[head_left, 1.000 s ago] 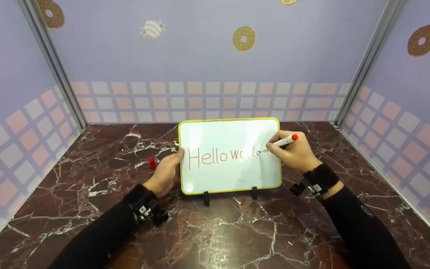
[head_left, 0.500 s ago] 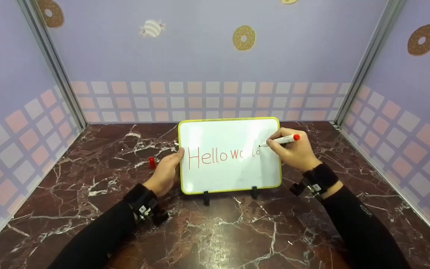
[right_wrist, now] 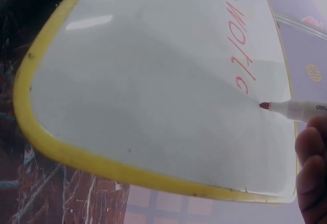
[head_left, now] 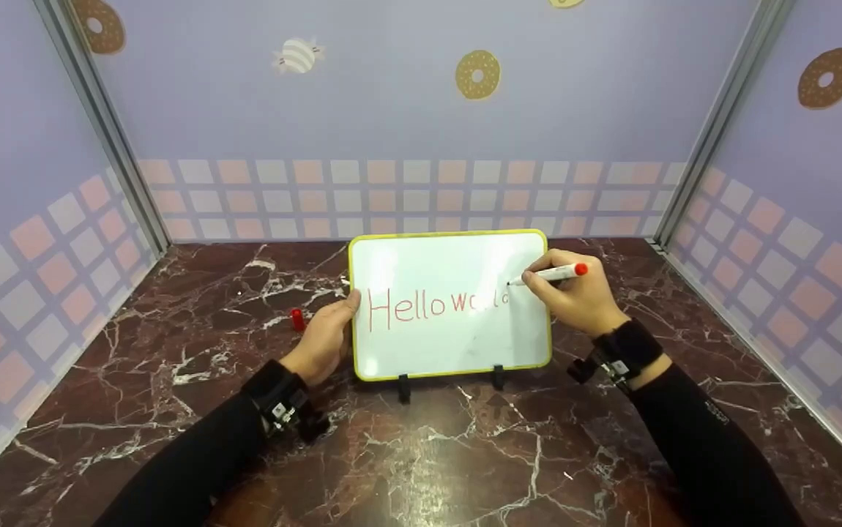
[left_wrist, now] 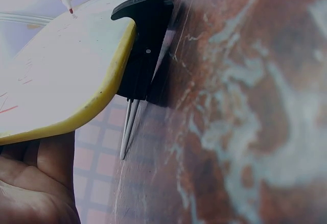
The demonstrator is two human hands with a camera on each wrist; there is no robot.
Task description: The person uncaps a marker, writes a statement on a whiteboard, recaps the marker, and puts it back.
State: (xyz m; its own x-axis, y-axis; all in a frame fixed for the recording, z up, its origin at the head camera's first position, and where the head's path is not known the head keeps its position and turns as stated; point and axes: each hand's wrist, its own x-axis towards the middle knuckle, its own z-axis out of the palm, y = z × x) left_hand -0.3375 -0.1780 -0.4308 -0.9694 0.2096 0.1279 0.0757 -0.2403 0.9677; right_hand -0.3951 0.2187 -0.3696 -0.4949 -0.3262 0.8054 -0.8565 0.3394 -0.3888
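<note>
A small whiteboard [head_left: 436, 344] with a yellow frame stands tilted on the table, with red handwriting reading "Hello" and a second word across its middle. My left hand [head_left: 322, 340] holds the board's left edge, thumb at the front rim and fingers behind it. In my right hand [head_left: 575, 293] I pinch a white marker [head_left: 556, 274] with a red end. Its red tip, seen in the right wrist view, is at or very near the board, just above and beside the last letter. From the head view alone, contact cannot be told.
A red marker cap [head_left: 297, 319] stands on the dark marbled table [head_left: 245, 439], left of the board. Black stand feet [head_left: 404, 388] hold the board's lower edge. Patterned walls [head_left: 421, 110] enclose the table at the back and both sides.
The marker tip has moved up from the last letter's lower part to a spot just above it, with my right hand shifting slightly. My left hand and the board have stayed put.
</note>
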